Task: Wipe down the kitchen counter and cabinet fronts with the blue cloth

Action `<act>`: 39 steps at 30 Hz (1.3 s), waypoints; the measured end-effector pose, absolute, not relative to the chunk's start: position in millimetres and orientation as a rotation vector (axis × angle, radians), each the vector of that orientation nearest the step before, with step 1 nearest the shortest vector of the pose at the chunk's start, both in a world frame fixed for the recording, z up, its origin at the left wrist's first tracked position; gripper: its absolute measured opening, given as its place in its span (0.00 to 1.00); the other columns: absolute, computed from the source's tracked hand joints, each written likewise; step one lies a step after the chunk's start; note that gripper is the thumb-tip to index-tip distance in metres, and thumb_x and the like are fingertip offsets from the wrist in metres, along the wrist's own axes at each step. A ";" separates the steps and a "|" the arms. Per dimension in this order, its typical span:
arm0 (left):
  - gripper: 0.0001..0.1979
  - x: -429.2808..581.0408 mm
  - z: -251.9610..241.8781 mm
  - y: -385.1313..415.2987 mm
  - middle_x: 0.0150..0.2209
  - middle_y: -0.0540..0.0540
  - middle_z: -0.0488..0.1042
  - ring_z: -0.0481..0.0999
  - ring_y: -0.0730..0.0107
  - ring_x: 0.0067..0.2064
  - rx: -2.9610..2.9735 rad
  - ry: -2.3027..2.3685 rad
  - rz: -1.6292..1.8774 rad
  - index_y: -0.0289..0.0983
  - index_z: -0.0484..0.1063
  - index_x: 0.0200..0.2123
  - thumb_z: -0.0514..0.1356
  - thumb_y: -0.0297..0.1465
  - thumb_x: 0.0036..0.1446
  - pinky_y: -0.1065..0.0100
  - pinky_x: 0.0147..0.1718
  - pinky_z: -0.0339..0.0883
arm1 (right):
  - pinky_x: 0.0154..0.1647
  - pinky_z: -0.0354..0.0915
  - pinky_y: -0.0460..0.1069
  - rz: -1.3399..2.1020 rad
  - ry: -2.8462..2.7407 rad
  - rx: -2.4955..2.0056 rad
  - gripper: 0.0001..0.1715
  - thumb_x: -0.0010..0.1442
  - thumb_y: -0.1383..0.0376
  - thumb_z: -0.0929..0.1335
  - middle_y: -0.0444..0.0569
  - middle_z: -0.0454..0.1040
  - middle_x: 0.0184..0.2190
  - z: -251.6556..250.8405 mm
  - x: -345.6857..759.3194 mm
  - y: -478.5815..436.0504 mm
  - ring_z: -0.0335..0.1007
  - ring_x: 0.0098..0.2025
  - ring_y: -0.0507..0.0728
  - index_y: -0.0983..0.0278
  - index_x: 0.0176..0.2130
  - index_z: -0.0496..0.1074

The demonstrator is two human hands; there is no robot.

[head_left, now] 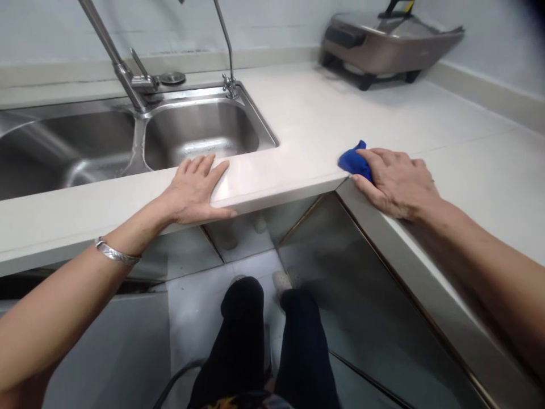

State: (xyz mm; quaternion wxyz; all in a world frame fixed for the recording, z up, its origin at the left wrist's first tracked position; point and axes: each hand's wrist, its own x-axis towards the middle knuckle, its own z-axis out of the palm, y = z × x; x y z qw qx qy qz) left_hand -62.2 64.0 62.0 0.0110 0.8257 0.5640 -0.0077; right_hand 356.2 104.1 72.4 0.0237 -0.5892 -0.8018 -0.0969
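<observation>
Fingers (380, 157) of right hand (399, 183) are closed on blue cloth (354, 162), two o'clock; left hand (195, 190) is spread; wiping seems underway, needing flat pressure.

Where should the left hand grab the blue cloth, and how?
I'd pinch the blue cloth by its bunched end, with the left hand coming from the left: that end pokes out beyond the right hand, which seems to cover the rest.
</observation>
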 end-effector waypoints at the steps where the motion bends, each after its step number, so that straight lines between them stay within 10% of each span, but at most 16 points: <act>1: 0.60 -61.8 62.1 63.7 0.77 0.32 0.38 0.41 0.34 0.76 2.576 1.765 -0.025 0.38 0.43 0.77 0.58 0.67 0.54 0.44 0.74 0.35 | 0.57 0.62 0.72 -0.290 -2.480 -1.832 0.42 0.73 0.45 0.53 0.66 0.62 0.69 73.8 348.4 113.2 0.62 0.62 0.77 0.67 0.72 0.58; 24: 0.50 -68.1 57.8 66.6 0.77 0.37 0.42 0.40 0.53 0.78 2.339 1.565 0.726 0.31 0.43 0.77 0.36 0.62 0.66 0.46 0.76 0.37 | 0.67 0.58 0.68 0.100 -2.557 -0.982 0.35 0.70 0.54 0.57 0.56 0.62 0.71 67.9 124.9 111.9 0.60 0.68 0.70 0.61 0.71 0.61; 34: 0.42 -68.9 66.2 56.7 0.76 0.34 0.48 0.47 0.46 0.77 2.604 1.383 0.777 0.37 0.58 0.74 0.45 0.59 0.69 0.43 0.75 0.46 | 0.63 0.69 0.66 0.167 -1.884 -1.330 0.23 0.65 0.60 0.58 0.54 0.81 0.50 78.8 318.2 95.0 0.75 0.56 0.67 0.59 0.47 0.78; 39: 0.34 -46.1 69.8 63.9 0.76 0.35 0.48 0.45 0.43 0.77 2.762 1.356 0.741 0.41 0.64 0.71 0.48 0.53 0.72 0.39 0.75 0.42 | 0.67 0.65 0.70 0.162 -2.177 -1.472 0.26 0.69 0.53 0.59 0.56 0.75 0.61 43.7 396.2 55.0 0.71 0.63 0.70 0.60 0.54 0.76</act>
